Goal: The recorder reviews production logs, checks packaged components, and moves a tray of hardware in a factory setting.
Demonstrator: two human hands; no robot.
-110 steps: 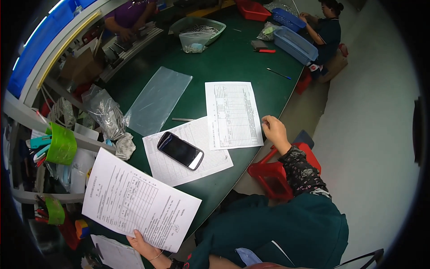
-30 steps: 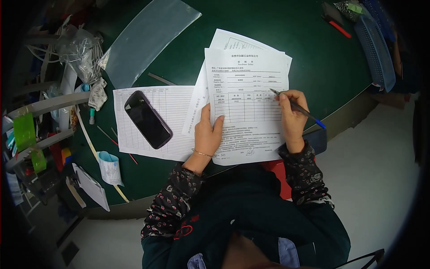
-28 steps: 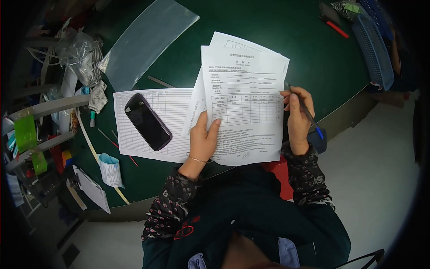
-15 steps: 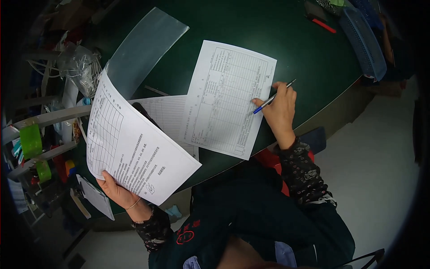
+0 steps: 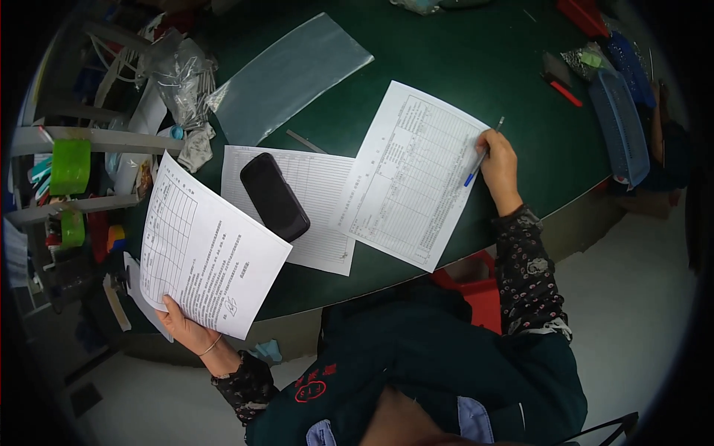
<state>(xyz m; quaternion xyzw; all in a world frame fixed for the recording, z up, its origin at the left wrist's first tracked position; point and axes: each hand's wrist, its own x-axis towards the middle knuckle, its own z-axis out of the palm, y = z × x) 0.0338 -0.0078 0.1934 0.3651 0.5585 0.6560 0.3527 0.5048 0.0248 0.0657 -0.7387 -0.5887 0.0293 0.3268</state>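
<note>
My left hand [image 5: 184, 325] grips a printed sheet [image 5: 216, 256] by its lower left corner; the paper is raised and curls at its left side. In my right hand [image 5: 499, 165] is a pen [image 5: 474, 171] with a blue tip, held over the right edge of a printed form [image 5: 416, 178] that lies on the green table. Another ruled sheet [image 5: 320, 178] lies partly under that form. On this ruled sheet rests a black phone [image 5: 275, 196], its lower left covered a little by the raised paper.
A clear plastic sleeve [image 5: 297, 74] lies beyond the papers. At the left stand grey rack bars [image 5: 82, 139] with a plastic bag [image 5: 178, 74] behind. A blue basket [image 5: 619, 130] and a red-handled item [image 5: 567, 94] are at the far right. A red stool [image 5: 482, 293] shows below the table edge.
The sheet in my left hand has moved left, uncovering most of the phone and the ruled sheet. My right hand with the pen appears farther right. The view has shifted a little.
</note>
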